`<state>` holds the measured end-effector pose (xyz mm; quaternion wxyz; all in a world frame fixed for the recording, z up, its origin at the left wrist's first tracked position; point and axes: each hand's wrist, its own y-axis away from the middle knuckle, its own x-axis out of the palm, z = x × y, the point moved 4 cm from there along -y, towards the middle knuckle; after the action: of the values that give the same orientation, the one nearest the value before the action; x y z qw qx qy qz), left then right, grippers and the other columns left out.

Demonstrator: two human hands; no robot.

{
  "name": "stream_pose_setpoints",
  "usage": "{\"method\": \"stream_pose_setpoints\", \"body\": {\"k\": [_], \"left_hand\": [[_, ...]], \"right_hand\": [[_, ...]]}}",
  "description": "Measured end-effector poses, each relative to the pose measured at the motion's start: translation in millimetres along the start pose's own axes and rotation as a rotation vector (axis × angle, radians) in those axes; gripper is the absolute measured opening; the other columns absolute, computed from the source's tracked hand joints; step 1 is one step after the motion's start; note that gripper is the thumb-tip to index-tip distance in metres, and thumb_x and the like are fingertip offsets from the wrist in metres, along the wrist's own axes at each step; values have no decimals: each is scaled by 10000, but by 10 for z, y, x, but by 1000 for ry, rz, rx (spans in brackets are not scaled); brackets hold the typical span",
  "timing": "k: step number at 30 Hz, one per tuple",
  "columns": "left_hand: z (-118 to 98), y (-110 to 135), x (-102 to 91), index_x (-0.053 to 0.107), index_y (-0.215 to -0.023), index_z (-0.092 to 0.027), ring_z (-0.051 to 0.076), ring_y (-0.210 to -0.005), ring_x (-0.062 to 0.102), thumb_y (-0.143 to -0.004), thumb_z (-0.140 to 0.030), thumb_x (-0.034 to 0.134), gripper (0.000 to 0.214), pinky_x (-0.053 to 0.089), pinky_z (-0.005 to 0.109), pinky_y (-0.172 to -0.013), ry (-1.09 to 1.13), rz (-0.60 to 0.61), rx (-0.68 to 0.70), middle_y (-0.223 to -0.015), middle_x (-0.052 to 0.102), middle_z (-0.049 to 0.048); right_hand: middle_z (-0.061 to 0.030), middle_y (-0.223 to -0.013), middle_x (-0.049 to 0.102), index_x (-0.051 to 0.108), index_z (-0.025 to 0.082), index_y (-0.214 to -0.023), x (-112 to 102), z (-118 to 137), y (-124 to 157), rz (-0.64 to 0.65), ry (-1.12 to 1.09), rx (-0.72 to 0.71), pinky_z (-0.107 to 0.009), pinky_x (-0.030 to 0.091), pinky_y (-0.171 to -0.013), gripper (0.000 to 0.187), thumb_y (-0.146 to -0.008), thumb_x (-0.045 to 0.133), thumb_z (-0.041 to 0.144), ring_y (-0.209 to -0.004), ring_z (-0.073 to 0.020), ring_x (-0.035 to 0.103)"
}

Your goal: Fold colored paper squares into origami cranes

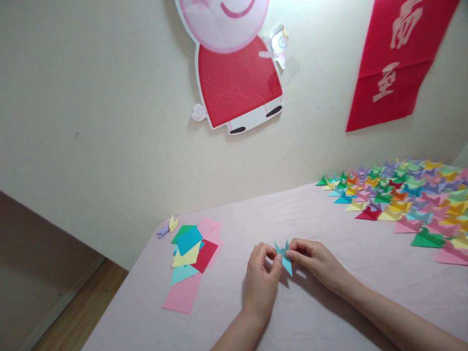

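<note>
A light-blue folded paper crane [286, 263] is held just above the table between both hands, two narrow points sticking up and one pointing down. My left hand [262, 278] pinches its left side between thumb and fingers. From the right, my right hand [310, 256] pinches the upper right part with thumb and forefinger. To the left lies a loose pile of coloured paper squares [188, 256] in pink, green, blue, yellow and red. Many folded paper cranes [397, 207] in mixed colours stand in rows at the right.
The pale pink tablecloth [226, 317] covers the table, which meets the wall at the back. Beside the paper pile sit a small yellow folded paper [173, 224] and a purple one [163, 231]. A pig cutout [239, 83] and a red banner [397, 73] hang on the wall.
</note>
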<state>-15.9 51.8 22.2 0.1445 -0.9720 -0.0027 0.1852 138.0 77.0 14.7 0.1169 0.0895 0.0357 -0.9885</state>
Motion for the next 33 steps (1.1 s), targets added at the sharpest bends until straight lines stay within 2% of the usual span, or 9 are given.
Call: {"method": "stream_pose_setpoints", "body": {"k": [8,13,20,25,29,33], "left_hand": [[77,-2,22,548,-766,-203,163,-783,506,-884,-256,606,142,370,264,-735,13,22,-13,-796,556,-15],[86,-20,21,555,-743,-200,167,-785,511,-887,-263,597,162,367,269,-736,0,24,-23,-795,569,-6],[84,-12,44,560,-776,-201,165,-770,506,-885,-261,585,127,371,277,-732,0,57,-31,-798,575,-6],[75,-4,66,566,-763,-202,168,-788,498,-850,-263,641,131,358,276,-734,-36,90,-29,-791,568,-13],[62,-8,70,538,-707,-201,168,-769,486,-853,-240,613,169,343,281,-721,-54,99,-37,-757,547,-15],[38,-16,80,502,-688,-202,170,-765,474,-829,-209,603,173,333,283,-714,-79,125,-26,-742,528,-16]], "right_hand": [[47,-594,467,536,199,-618,33,-6,16,38,-39,-28,-251,354,-571,347,-767,645,494,-594,-125,426],[15,-702,573,610,190,-779,42,-1,17,18,-100,-80,-270,420,-638,330,-793,652,516,-681,-155,525],[7,-656,589,617,188,-689,-6,39,33,-48,-126,-82,-283,440,-632,360,-772,672,534,-653,-159,533],[12,-650,565,605,189,-660,-5,46,38,-44,-103,-89,-275,426,-621,350,-777,668,512,-656,-157,512],[8,-678,578,613,192,-693,16,38,31,-10,-84,-100,-280,431,-643,342,-796,646,517,-677,-164,521],[8,-676,575,634,189,-691,1,50,42,-28,-84,-97,-281,424,-651,330,-793,647,503,-678,-162,513]]}}
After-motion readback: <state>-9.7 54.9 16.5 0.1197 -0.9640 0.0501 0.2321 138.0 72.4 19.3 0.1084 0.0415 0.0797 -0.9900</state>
